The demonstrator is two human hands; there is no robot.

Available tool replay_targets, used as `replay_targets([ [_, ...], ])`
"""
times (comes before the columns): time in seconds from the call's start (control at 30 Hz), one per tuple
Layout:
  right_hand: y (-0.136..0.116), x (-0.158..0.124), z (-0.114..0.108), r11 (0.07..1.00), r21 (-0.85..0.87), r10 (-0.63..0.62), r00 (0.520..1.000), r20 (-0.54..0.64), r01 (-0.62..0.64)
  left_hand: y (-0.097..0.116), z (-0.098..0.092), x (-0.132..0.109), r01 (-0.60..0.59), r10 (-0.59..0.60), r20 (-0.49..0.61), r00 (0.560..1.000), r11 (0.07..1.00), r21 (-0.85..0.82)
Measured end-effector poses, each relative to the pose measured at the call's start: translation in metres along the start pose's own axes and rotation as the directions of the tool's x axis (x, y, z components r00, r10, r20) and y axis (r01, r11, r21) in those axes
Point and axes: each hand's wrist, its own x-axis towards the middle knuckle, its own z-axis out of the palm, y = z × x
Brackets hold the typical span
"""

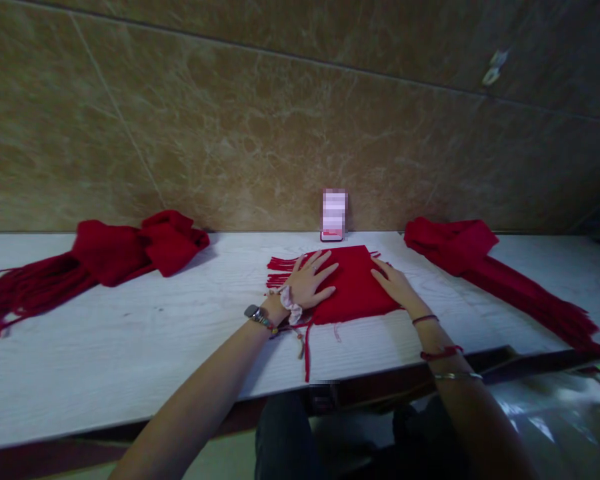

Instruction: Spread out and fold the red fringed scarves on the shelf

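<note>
A red fringed scarf, folded into a flat block, lies in front of me on the white table. Flat on its left part rests my left hand, fingers spread, close to the fringe that sticks out on that side. My right hand lies along the scarf's right edge with its fingers stretched out on the cloth. Neither hand grips anything. One loose red strand hangs from the scarf's near left corner toward the table edge.
A second red scarf lies bunched at the left, a third red scarf at the right. Against the brown marbled wall leans a phone with a blurred screen. The white table ends just before my legs.
</note>
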Motion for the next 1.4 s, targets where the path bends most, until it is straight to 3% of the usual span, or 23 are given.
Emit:
replay_targets([
  [0.13, -0.005, 0.0, 0.0, 0.999, -0.017, 0.047, 0.999, 0.01, -0.047, 0.01, 0.008, 0.001, -0.122, 0.128, 0.079, 0.989, 0.989, -0.083],
  [0.37, 0.01, 0.007, -0.006, 0.998, -0.04, 0.036, 0.996, -0.086, -0.039, 0.009, 0.014, 0.003, -0.106, 0.113, 0.095, 0.989, 0.991, -0.077],
  [0.57, 0.024, 0.007, -0.002, 0.996, -0.085, 0.008, 1.0, 0.01, -0.007, 0.016, 0.005, 0.001, -0.215, 0.221, 0.087, 0.971, 0.974, -0.07],
  [0.83, 0.02, 0.008, -0.006, 0.973, -0.19, 0.115, 0.988, -0.101, -0.132, 0.018, 0.007, 0.004, -0.231, 0.24, 0.176, 0.955, 0.971, -0.067],
  [1.03, 0.016, 0.009, -0.003, 0.95, -0.257, 0.147, 0.98, -0.136, -0.178, 0.011, 0.003, 0.0, -0.24, 0.25, 0.154, 0.956, 0.968, -0.077],
  [1.2, 0.005, 0.005, -0.001, 0.964, -0.267, 0.005, 1.0, 0.03, 0.003, 0.001, -0.002, -0.008, -0.206, 0.216, 0.139, 0.967, 0.975, -0.079],
  [1.4, 0.01, 0.013, -0.011, 0.934, -0.287, -0.167, 0.969, 0.181, 0.215, -0.003, -0.003, -0.014, -0.205, 0.213, 0.092, 0.973, 0.974, -0.093],
])
